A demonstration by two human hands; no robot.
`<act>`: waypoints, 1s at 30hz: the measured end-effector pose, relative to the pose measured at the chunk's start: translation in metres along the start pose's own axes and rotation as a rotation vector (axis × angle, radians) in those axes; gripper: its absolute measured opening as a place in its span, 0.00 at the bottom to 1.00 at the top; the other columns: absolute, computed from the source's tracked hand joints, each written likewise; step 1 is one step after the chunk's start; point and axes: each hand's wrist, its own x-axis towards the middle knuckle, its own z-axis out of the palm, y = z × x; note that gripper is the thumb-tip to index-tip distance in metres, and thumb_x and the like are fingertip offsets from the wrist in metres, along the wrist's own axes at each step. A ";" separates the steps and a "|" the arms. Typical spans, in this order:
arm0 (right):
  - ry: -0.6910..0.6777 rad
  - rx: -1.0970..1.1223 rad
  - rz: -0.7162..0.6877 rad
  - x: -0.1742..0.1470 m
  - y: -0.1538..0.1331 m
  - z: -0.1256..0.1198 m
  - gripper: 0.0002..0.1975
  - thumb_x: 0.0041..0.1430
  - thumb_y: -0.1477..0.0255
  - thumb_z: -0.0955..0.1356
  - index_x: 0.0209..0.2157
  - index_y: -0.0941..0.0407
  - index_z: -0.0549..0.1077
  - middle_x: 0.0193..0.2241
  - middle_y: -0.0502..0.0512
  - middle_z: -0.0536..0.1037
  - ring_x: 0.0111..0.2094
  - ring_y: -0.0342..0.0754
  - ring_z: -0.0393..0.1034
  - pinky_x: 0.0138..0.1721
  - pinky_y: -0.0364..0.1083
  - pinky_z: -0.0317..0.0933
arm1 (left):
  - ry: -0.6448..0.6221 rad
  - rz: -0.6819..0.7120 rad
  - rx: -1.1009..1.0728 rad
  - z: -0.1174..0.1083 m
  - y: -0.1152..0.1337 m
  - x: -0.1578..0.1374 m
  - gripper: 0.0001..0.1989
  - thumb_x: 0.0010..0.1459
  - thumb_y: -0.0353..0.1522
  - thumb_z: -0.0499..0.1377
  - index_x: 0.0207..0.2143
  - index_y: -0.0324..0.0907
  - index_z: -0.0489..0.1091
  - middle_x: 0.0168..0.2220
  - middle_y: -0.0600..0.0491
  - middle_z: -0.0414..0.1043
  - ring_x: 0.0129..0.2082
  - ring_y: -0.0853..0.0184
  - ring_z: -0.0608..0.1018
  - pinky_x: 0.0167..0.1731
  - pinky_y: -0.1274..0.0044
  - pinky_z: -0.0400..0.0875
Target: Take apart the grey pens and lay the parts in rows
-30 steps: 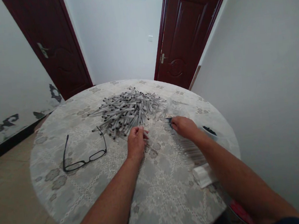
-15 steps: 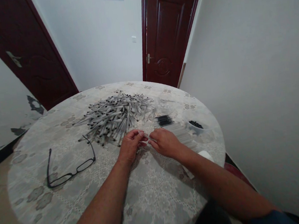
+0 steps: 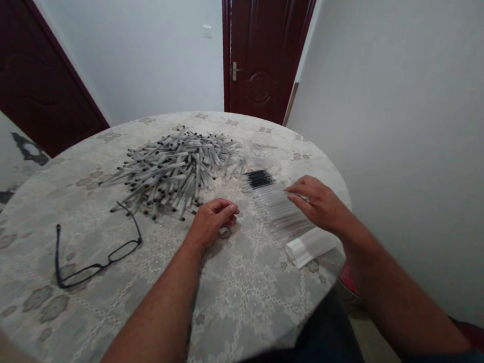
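- White-walled room (image 3: 143, 48), with a dark red panelled door (image 3: 259, 54) beyond the row of clear slender tubes (image 3: 272, 204) and a second red door (image 3: 29, 65) farther to the row's left.
- Under the row: round table (image 3: 246, 312), grey and white, with a floral lace pattern.
- Tubes in the row lying side by side, with a black stretch (image 3: 259, 178) at the far end.
- Left hand (image 3: 215, 221) just left of the row, fingers curled, thumb close against the index finger; cannot tell whether pinching anything.
- Right hand (image 3: 312, 198) at the row's right side, thumb and index finger nearly together, pointing toward the tubes; cannot tell whether gripping one.
- Left of the row and behind the left hand: large loose pile of pale dark-ended tubes (image 3: 168, 168), lying in many directions.
- Well left of the row: black-framed eyeglasses (image 3: 122, 250), temples unfolded.
- Just nearer than the row: white translucent bundle (image 3: 310, 247).
- Beyond the row: crumpled clear plastic (image 3: 256, 152).
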 end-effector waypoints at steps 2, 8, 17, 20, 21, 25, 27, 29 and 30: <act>-0.005 -0.029 0.021 -0.012 0.009 -0.002 0.13 0.72 0.67 0.63 0.49 0.54 0.77 0.43 0.61 0.78 0.47 0.56 0.71 0.54 0.54 0.63 | 0.003 0.012 0.005 0.000 -0.001 0.001 0.14 0.53 0.45 0.69 0.30 0.43 0.81 0.25 0.47 0.77 0.23 0.65 0.76 0.24 0.75 0.73; -0.001 -0.029 0.058 -0.047 0.024 0.018 0.12 0.70 0.68 0.64 0.48 0.54 0.77 0.44 0.62 0.80 0.49 0.58 0.71 0.54 0.57 0.63 | 0.011 0.014 -0.011 0.000 -0.001 0.001 0.15 0.53 0.45 0.68 0.30 0.43 0.81 0.26 0.47 0.78 0.23 0.65 0.75 0.24 0.75 0.73; -0.116 -0.042 0.026 -0.067 0.032 0.027 0.09 0.69 0.70 0.66 0.43 0.55 0.79 0.44 0.61 0.77 0.47 0.55 0.68 0.53 0.55 0.62 | 0.030 0.005 -0.018 -0.001 -0.006 0.004 0.16 0.53 0.46 0.69 0.32 0.43 0.81 0.31 0.44 0.80 0.24 0.65 0.76 0.25 0.74 0.74; -0.197 -0.019 0.001 -0.068 0.031 0.026 0.09 0.69 0.69 0.66 0.43 0.54 0.79 0.43 0.59 0.77 0.46 0.54 0.69 0.52 0.54 0.61 | 0.034 0.000 -0.016 -0.001 -0.008 0.004 0.15 0.53 0.45 0.69 0.32 0.43 0.81 0.32 0.44 0.80 0.24 0.65 0.76 0.25 0.74 0.74; -0.213 -0.009 -0.005 -0.068 0.031 0.026 0.09 0.70 0.69 0.66 0.43 0.54 0.79 0.43 0.59 0.78 0.46 0.54 0.69 0.52 0.54 0.61 | 0.037 -0.005 -0.021 -0.001 -0.008 0.004 0.15 0.52 0.45 0.69 0.32 0.43 0.81 0.32 0.44 0.80 0.24 0.65 0.76 0.24 0.74 0.74; -0.227 0.021 -0.031 -0.069 0.030 0.027 0.10 0.71 0.68 0.65 0.44 0.54 0.79 0.43 0.58 0.78 0.46 0.53 0.69 0.51 0.54 0.62 | 0.043 -0.025 -0.057 0.000 -0.006 0.004 0.15 0.51 0.45 0.70 0.31 0.43 0.80 0.33 0.44 0.81 0.23 0.66 0.76 0.23 0.75 0.73; -0.227 0.023 -0.030 -0.069 0.032 0.027 0.11 0.71 0.69 0.65 0.44 0.54 0.79 0.43 0.59 0.78 0.47 0.54 0.69 0.52 0.54 0.62 | 0.034 -0.022 -0.053 -0.001 -0.007 0.004 0.14 0.52 0.45 0.70 0.31 0.43 0.80 0.33 0.44 0.81 0.23 0.67 0.76 0.24 0.75 0.72; -0.221 0.019 -0.013 -0.069 0.034 0.027 0.11 0.71 0.69 0.64 0.45 0.54 0.79 0.43 0.59 0.78 0.47 0.54 0.69 0.52 0.54 0.62 | 0.024 -0.012 -0.036 -0.002 -0.008 0.005 0.14 0.54 0.44 0.69 0.32 0.43 0.80 0.33 0.44 0.81 0.24 0.67 0.76 0.24 0.75 0.72; -0.211 0.016 -0.005 -0.069 0.034 0.027 0.11 0.71 0.70 0.64 0.45 0.55 0.78 0.42 0.59 0.78 0.46 0.54 0.69 0.52 0.54 0.62 | 0.021 -0.009 -0.030 -0.002 -0.009 0.005 0.14 0.54 0.44 0.69 0.32 0.43 0.80 0.33 0.44 0.80 0.24 0.67 0.76 0.25 0.75 0.72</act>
